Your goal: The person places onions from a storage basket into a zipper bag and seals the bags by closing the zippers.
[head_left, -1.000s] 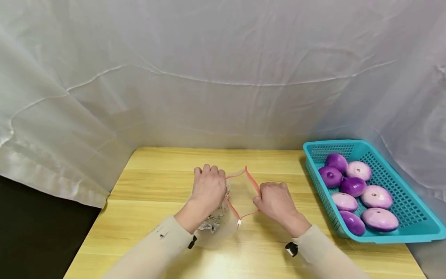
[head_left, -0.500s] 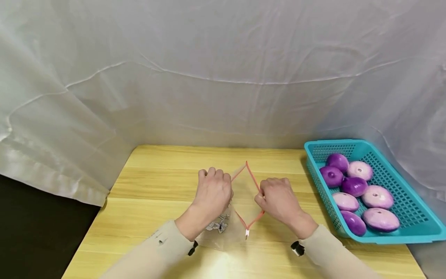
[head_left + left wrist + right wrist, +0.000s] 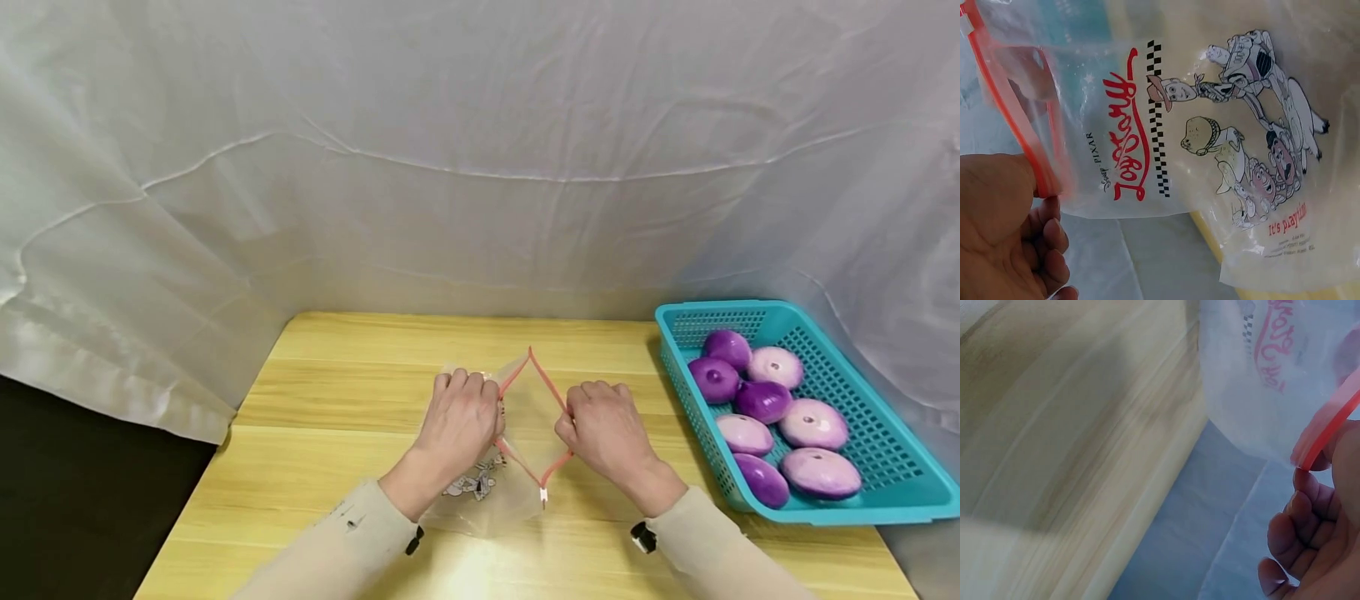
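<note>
A translucent zip bag (image 3: 1191, 169) with a red zip edge, red lettering and printed cartoon figures spans the space between both hands. Its mouth is spread into a diamond in the head view, with a white slider (image 3: 543, 495) at the near corner. My left hand (image 3: 461, 421) pinches the left side of the red edge between thumb and curled fingers. On the opposite side, my right hand (image 3: 609, 427) pinches the red edge (image 3: 1329, 422) the same way. Nothing shows inside the bag. The bag's body hangs below and partly behind the left hand.
At the right stands a turquoise basket (image 3: 892, 442) holding several onions, some deep purple (image 3: 762, 402) and some pale pink (image 3: 820, 472). The wooden table (image 3: 360, 375) runs back to a grey-white curtain (image 3: 480, 233), which also hangs along both sides.
Both hands have shifted slightly right while keeping hold of the zip bag. Its mouth has been drawn into a more even diamond, and the slider corner has moved right and toward the near side.
</note>
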Action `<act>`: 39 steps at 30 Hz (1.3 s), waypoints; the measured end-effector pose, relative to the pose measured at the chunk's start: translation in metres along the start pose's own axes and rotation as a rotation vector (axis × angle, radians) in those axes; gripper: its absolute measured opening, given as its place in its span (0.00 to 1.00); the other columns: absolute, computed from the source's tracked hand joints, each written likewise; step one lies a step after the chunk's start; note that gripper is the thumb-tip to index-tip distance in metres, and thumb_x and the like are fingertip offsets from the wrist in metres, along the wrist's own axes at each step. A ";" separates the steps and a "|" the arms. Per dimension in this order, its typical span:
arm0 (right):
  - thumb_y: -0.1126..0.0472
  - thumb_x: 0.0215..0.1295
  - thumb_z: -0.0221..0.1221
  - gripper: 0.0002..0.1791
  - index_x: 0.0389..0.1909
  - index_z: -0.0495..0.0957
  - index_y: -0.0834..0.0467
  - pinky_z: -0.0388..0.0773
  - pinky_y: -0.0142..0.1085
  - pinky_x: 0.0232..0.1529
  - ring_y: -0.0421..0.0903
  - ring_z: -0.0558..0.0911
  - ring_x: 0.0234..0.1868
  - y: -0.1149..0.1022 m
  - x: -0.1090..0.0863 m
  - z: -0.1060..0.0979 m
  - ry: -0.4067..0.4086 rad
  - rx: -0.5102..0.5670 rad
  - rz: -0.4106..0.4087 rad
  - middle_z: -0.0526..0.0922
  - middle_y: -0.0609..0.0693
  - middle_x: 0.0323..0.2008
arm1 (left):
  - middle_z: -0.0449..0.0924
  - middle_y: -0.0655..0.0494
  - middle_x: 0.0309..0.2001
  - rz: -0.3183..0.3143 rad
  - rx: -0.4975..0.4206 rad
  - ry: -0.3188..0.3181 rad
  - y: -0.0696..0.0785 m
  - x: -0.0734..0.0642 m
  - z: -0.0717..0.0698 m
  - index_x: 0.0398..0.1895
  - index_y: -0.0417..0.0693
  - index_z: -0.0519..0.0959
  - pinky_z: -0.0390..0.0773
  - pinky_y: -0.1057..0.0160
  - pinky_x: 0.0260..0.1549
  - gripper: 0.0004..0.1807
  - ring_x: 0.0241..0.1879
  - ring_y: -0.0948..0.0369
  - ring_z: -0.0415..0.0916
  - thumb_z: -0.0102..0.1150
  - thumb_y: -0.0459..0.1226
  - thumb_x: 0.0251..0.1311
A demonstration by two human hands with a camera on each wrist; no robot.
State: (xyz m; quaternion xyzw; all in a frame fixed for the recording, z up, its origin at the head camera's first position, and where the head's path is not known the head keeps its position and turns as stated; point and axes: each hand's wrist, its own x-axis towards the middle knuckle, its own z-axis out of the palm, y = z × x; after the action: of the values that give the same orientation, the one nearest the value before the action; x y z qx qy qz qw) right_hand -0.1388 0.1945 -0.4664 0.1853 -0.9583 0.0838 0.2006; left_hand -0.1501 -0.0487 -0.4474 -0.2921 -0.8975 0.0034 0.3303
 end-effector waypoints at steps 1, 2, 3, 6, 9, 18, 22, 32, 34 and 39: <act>0.61 0.57 0.63 0.13 0.20 0.69 0.52 0.66 0.44 0.36 0.49 0.73 0.26 0.000 -0.001 0.001 0.013 -0.005 -0.009 0.69 0.44 0.20 | 0.64 0.59 0.21 -0.005 -0.006 0.005 0.000 -0.001 0.001 0.21 0.50 0.70 0.64 0.59 0.31 0.16 0.25 0.57 0.64 0.66 0.42 0.61; 0.61 0.57 0.63 0.13 0.20 0.69 0.52 0.65 0.43 0.35 0.49 0.73 0.25 0.000 -0.001 0.001 0.021 -0.008 -0.014 0.69 0.45 0.19 | 0.65 0.59 0.21 -0.013 -0.013 0.006 0.000 -0.001 0.001 0.21 0.50 0.70 0.63 0.60 0.30 0.16 0.25 0.57 0.63 0.67 0.42 0.61; 0.62 0.56 0.63 0.13 0.20 0.69 0.52 0.65 0.43 0.34 0.49 0.72 0.25 0.000 -0.001 0.002 0.027 -0.009 -0.016 0.69 0.45 0.19 | 0.65 0.59 0.21 -0.022 -0.019 -0.002 0.000 -0.002 0.002 0.21 0.50 0.70 0.62 0.60 0.30 0.16 0.25 0.58 0.62 0.67 0.42 0.61; 0.62 0.56 0.64 0.12 0.20 0.69 0.53 0.64 0.42 0.34 0.49 0.72 0.25 0.000 -0.002 0.003 0.025 -0.007 -0.010 0.69 0.45 0.19 | 0.65 0.59 0.21 -0.056 -0.043 -0.033 0.000 -0.002 0.003 0.22 0.51 0.69 0.60 0.61 0.30 0.16 0.26 0.59 0.59 0.67 0.41 0.61; 0.62 0.56 0.65 0.12 0.21 0.71 0.53 0.63 0.42 0.35 0.49 0.72 0.26 0.000 -0.003 0.002 0.012 0.004 0.007 0.70 0.45 0.20 | 0.63 0.59 0.22 -0.077 -0.060 -0.047 0.000 -0.002 0.002 0.22 0.51 0.69 0.60 0.61 0.31 0.16 0.26 0.59 0.59 0.66 0.40 0.61; 0.63 0.57 0.64 0.09 0.23 0.73 0.55 0.66 0.42 0.34 0.49 0.74 0.27 0.001 -0.004 0.003 0.027 0.027 0.011 0.72 0.46 0.21 | 0.57 0.61 0.21 -0.124 -0.128 0.002 0.004 -0.001 -0.001 0.21 0.50 0.70 0.59 0.60 0.30 0.16 0.25 0.58 0.59 0.65 0.38 0.62; 0.62 0.57 0.64 0.08 0.24 0.75 0.55 0.66 0.41 0.34 0.49 0.75 0.28 0.001 -0.002 0.003 0.040 0.038 0.007 0.74 0.47 0.22 | 0.54 0.62 0.21 -0.147 -0.127 0.011 0.005 0.000 0.001 0.20 0.50 0.68 0.58 0.60 0.29 0.17 0.23 0.57 0.61 0.64 0.37 0.62; 0.60 0.61 0.65 0.07 0.31 0.80 0.60 0.74 0.48 0.39 0.54 0.80 0.34 0.007 0.001 -0.010 0.051 0.019 -0.033 0.80 0.52 0.28 | 0.56 0.62 0.20 -0.202 -0.186 -0.094 0.000 0.000 0.003 0.19 0.52 0.65 0.54 0.61 0.31 0.18 0.25 0.61 0.50 0.61 0.37 0.65; 0.62 0.60 0.64 0.05 0.30 0.79 0.60 0.74 0.48 0.37 0.54 0.79 0.32 0.012 0.003 -0.018 0.085 0.009 -0.079 0.79 0.52 0.27 | 0.58 0.62 0.20 -0.206 -0.191 -0.111 -0.001 -0.001 0.003 0.19 0.53 0.65 0.53 0.61 0.31 0.19 0.25 0.61 0.49 0.59 0.37 0.66; 0.64 0.59 0.59 0.05 0.25 0.76 0.59 0.72 0.49 0.33 0.55 0.77 0.28 0.037 0.007 -0.041 0.188 -0.058 -0.208 0.75 0.51 0.23 | 0.62 0.61 0.20 -0.230 -0.230 -0.148 -0.001 -0.004 0.003 0.19 0.53 0.65 0.54 0.61 0.31 0.18 0.24 0.61 0.52 0.58 0.37 0.66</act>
State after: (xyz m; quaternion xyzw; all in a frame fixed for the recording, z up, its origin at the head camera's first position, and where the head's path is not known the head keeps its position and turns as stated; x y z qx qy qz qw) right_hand -0.1452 0.2357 -0.4295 0.2688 -0.9130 0.0516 0.3024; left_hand -0.1501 -0.0512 -0.4518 -0.2222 -0.9414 -0.1154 0.2258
